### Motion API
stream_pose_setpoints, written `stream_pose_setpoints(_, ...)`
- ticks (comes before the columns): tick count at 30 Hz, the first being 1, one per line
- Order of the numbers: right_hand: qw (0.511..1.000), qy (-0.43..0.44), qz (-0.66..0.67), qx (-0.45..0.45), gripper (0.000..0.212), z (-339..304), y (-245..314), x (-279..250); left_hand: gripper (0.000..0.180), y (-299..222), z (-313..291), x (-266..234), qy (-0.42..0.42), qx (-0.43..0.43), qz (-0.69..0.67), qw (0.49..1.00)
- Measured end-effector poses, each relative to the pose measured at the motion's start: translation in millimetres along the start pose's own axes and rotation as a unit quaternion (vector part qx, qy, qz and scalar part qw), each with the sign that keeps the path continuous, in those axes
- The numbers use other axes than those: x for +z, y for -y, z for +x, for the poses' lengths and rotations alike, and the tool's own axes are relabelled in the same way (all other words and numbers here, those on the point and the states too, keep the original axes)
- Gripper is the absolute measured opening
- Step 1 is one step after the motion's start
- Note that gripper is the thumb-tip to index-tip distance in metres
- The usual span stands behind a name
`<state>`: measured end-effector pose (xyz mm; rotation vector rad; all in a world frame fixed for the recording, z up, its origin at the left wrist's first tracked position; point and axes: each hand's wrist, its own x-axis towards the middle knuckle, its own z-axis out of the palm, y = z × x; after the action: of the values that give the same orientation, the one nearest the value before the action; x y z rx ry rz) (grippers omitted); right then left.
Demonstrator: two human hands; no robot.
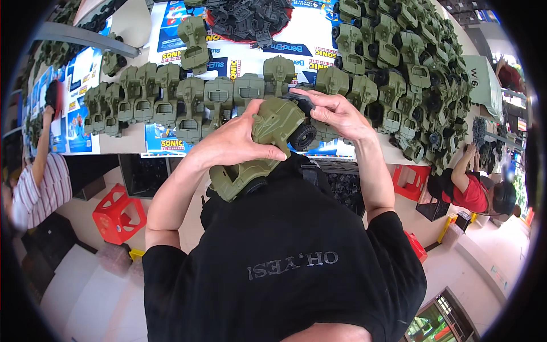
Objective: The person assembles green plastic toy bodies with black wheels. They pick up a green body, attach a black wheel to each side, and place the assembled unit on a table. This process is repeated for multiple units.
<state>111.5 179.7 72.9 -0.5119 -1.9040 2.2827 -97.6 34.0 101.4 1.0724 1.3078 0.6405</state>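
I hold an olive-green toy truck [268,128] against my chest in front of the table edge. My left hand [233,145] wraps over its body from the left, thumb lying along its side. My right hand [336,114] comes from the right, fingers on a black part at the truck's upper end, just above a black wheel [303,137] fitted on the truck. The lower end of the truck [231,179] sticks out below my left hand over my black shirt.
A row of olive toy trucks [171,100] lines the table [122,142], with a big heap of them [410,62] at the right. A pile of black parts [250,20] lies at the far side. Red stools [117,214] stand below. One person [40,182] works at left, another [473,191] at right.
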Motion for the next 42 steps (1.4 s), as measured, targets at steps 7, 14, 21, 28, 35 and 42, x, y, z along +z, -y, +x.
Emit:
stream_pose_setpoints(7, 0.997, 0.021, -0.068, 0.021, 0.04, -1, 11, 5, 0.099, 2, -2, 3, -0.009, -0.006, 0.011, 1.0)
stream_pose_setpoints(14, 0.997, -0.027, -0.068, -0.022, 0.045, 0, -1, 3, 0.095, -3, -2, 3, -0.011, -0.017, 0.042, 0.999)
stream_pose_setpoints(21, 0.99, -0.128, 0.055, 0.036, 0.041, 7, -3, 21, 0.09, -9, -6, 3, 0.006, -0.02, 0.083, 0.996)
stream_pose_setpoints(28, 0.979, -0.184, 0.046, 0.069, 0.056, 22, -9, 38, 0.074, -26, -9, 13, -0.021, 0.028, 0.198, 0.979)
stream_pose_setpoints(35, 0.99, -0.098, -0.044, 0.094, 0.082, 3, 14, 66, 0.074, -12, -28, 29, -0.077, 0.164, 0.248, 0.952)
stream_pose_setpoints(42, 0.97, -0.128, -0.142, -0.15, 0.035, -28, 9, 91, 0.075, -2, -45, 40, -0.055, 0.272, 0.385, 0.88)
